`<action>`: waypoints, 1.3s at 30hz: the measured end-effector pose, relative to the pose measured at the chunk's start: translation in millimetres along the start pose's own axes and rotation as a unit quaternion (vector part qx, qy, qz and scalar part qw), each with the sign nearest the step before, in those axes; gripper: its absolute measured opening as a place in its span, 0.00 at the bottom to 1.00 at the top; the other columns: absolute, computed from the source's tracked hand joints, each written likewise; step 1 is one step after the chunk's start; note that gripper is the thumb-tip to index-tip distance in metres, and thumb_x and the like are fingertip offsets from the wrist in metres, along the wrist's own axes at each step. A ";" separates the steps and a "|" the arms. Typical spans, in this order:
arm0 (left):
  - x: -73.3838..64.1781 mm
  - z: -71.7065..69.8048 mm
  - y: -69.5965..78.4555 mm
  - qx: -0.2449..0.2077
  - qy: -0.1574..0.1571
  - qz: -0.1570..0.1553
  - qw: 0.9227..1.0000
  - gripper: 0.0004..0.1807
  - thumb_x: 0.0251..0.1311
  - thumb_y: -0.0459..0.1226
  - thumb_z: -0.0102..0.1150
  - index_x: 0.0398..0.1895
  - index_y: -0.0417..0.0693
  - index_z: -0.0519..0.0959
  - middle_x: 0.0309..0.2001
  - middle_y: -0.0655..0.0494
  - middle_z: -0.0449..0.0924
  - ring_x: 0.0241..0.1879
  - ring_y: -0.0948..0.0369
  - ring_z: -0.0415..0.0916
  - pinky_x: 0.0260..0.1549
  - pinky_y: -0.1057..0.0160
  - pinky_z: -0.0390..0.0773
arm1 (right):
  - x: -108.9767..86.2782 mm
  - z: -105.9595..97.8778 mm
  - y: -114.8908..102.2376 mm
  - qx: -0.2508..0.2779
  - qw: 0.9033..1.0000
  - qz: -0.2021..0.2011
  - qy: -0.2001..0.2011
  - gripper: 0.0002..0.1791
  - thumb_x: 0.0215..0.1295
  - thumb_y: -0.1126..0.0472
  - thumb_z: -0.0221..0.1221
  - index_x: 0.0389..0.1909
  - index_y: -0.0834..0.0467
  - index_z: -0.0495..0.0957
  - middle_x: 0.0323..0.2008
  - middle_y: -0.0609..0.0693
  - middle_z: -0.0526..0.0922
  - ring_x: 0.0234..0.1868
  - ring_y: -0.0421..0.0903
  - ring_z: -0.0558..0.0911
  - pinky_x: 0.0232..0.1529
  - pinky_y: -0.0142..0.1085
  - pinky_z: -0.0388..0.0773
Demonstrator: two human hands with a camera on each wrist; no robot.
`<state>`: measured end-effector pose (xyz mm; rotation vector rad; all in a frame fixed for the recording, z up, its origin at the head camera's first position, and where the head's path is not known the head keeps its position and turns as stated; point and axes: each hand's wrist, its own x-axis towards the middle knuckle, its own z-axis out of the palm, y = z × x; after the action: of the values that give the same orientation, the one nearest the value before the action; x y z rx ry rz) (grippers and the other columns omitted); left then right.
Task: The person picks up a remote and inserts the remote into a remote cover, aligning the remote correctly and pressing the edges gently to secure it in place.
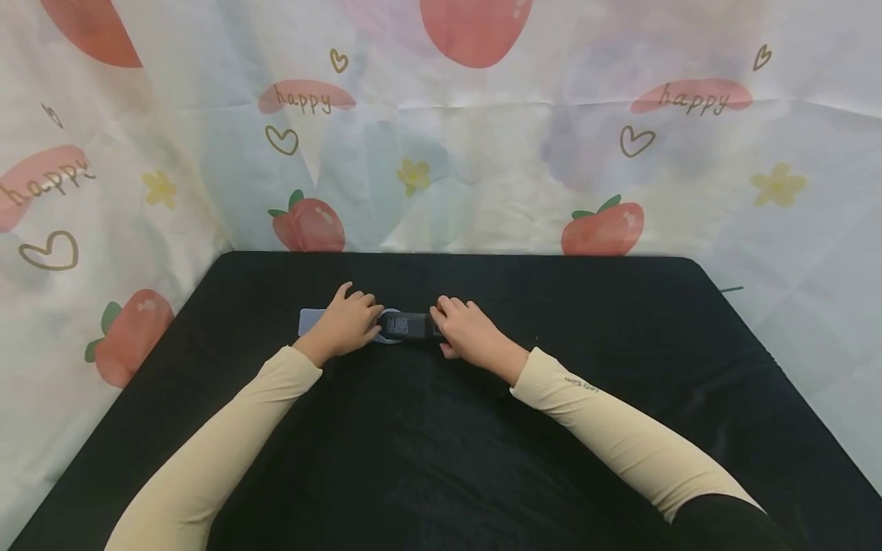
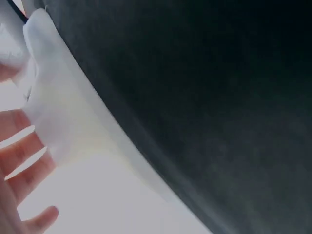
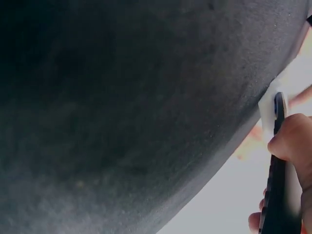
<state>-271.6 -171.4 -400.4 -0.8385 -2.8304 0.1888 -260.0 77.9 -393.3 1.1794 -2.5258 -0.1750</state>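
Head view: on the black cloth surface (image 1: 427, 444), the left hand (image 1: 349, 321) partly covers a flat pale-blue piece (image 1: 309, 317), its grip unclear; the right hand (image 1: 472, 327) clasps a boxy black device (image 1: 405, 326). Both long axes run left-right, the piece's rounded end rightward.

The left fingers (image 1: 374, 311) and right fingers (image 1: 444, 304) are bare. Behind them, both forearms are covered: the left sleeve (image 1: 227, 428) and right sleeve (image 1: 627, 440) are pale cream, close-fitting and lightly creased. The left cuff (image 1: 305, 367) and right cuff (image 1: 529, 375), at the ends nearest the fingers, have plain edges. Just behind the right cuff runs small dark lettering (image 1: 582, 384), apparently "Let's Slim". Farthest from the right fingers, a black garment (image 1: 723, 524) meets the cream cloth along a curve.
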 end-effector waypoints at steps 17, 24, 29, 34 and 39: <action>-8.6 -3.2 -6.6 -0.098 0.077 0.045 0.991 0.33 0.44 0.48 0.72 0.55 0.46 0.76 0.45 0.51 0.77 0.49 0.55 0.74 0.63 0.45 0.62 | -12.8 -1.3 13.1 0.210 0.978 0.006 0.012 0.29 0.51 0.60 0.66 0.55 0.65 0.73 0.44 0.57 0.73 0.38 0.46 0.75 0.39 0.36 0.77; -11.2 -12.7 0.5 -0.128 0.100 0.061 0.985 0.35 0.39 0.47 0.75 0.54 0.45 0.78 0.44 0.52 0.79 0.47 0.56 0.75 0.64 0.46 0.62 | -21.8 -3.2 16.9 0.130 0.987 -0.046 0.081 0.31 0.46 0.59 0.70 0.54 0.64 0.75 0.43 0.57 0.75 0.38 0.48 0.76 0.41 0.42 0.77; -11.3 -14.1 6.5 -0.134 0.116 0.066 0.982 0.34 0.39 0.45 0.75 0.53 0.44 0.78 0.44 0.51 0.79 0.47 0.55 0.76 0.63 0.46 0.63 | -23.8 -6.2 16.1 0.111 0.988 -0.050 0.090 0.32 0.45 0.58 0.71 0.53 0.64 0.76 0.41 0.56 0.75 0.36 0.48 0.75 0.39 0.42 0.76; -11.9 -10.6 11.1 -0.136 0.124 0.069 0.980 0.33 0.39 0.45 0.75 0.52 0.44 0.79 0.44 0.50 0.79 0.47 0.55 0.76 0.63 0.46 0.63 | -22.5 -7.2 14.3 0.126 0.987 -0.057 0.087 0.31 0.45 0.58 0.70 0.52 0.65 0.76 0.38 0.55 0.74 0.34 0.47 0.72 0.38 0.41 0.74; -9.6 -8.8 15.6 -0.148 0.147 0.073 0.975 0.32 0.38 0.45 0.76 0.51 0.44 0.79 0.44 0.50 0.79 0.47 0.55 0.75 0.62 0.48 0.64 | -20.6 -5.9 13.2 0.119 0.986 -0.062 0.098 0.30 0.46 0.57 0.70 0.52 0.65 0.76 0.38 0.54 0.74 0.35 0.46 0.73 0.39 0.41 0.75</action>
<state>-253.7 -163.1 -395.8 -1.0363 -2.5529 -0.3210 -255.1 102.3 -389.8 1.3717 -2.3489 0.2104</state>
